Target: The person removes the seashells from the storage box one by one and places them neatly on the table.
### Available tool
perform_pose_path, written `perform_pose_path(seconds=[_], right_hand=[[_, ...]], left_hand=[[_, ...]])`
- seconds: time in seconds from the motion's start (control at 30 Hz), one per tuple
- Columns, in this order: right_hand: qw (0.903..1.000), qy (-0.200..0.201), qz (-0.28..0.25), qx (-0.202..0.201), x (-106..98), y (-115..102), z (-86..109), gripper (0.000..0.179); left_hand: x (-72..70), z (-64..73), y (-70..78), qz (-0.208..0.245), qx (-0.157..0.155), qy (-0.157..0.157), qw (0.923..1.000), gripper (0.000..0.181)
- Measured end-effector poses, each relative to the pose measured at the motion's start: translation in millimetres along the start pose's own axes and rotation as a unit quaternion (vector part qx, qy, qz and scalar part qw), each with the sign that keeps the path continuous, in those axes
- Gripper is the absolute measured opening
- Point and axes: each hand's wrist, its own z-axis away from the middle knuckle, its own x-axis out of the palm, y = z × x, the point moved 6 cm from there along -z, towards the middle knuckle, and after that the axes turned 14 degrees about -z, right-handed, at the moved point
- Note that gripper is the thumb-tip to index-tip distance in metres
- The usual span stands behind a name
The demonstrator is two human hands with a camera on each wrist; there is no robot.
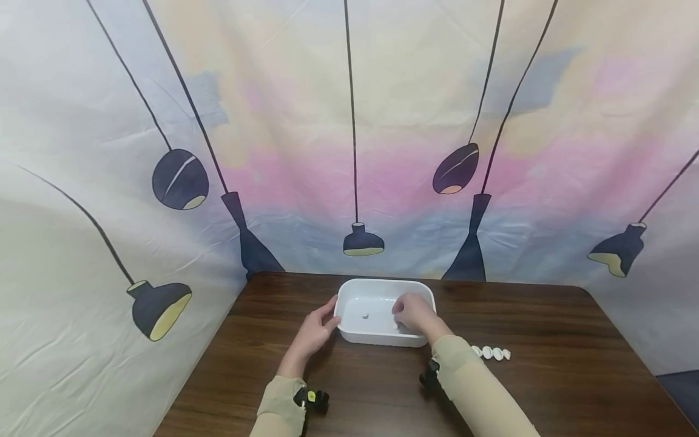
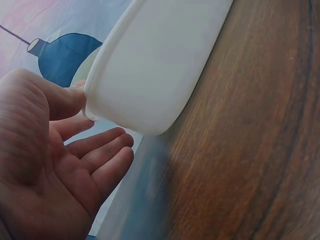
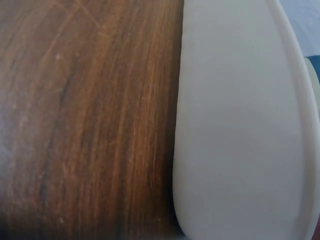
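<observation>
A white rectangular basin (image 1: 382,339) with rounded corners stands on the table. At its left end, my left hand (image 1: 312,331) pinches the rim between thumb and index finger; the other fingers (image 2: 112,170) extend loosely below the rim in the left wrist view. My right hand (image 1: 415,312) reaches inside the basin at the right, its bent fingers pointing down near the floor. Something small and white shows by those fingertips, but whether they hold it is unclear. A small whitish piece (image 1: 365,315) lies on the basin floor, left of centre. The right wrist view shows no hand, only the basin's outer wall (image 3: 240,120).
On the dark wooden table (image 1: 546,321), several small white rounded pieces (image 1: 497,353) lie in a row right of the basin, partly behind the right sleeve (image 1: 480,382). A cloth backdrop (image 1: 306,182) printed with hanging lamps rises behind the table's far edge.
</observation>
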Motion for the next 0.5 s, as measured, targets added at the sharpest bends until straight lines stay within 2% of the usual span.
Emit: perform_pose_path(seconds=[0.23,0.5], right_hand=[[0.9985,-0.005,-0.053,0.010,2.8,5.8,-2.7,0.018],[0.9983,0.012,-0.057,0.008,3.3,6.7,-4.9,0.016]], left_hand=[[1.6,-0.2,0.6,0.003,-0.006,-0.005,1.0000,0.058],[0.9,0.0,0.0,0.003,-0.007,-0.004,1.0000,0.058]])
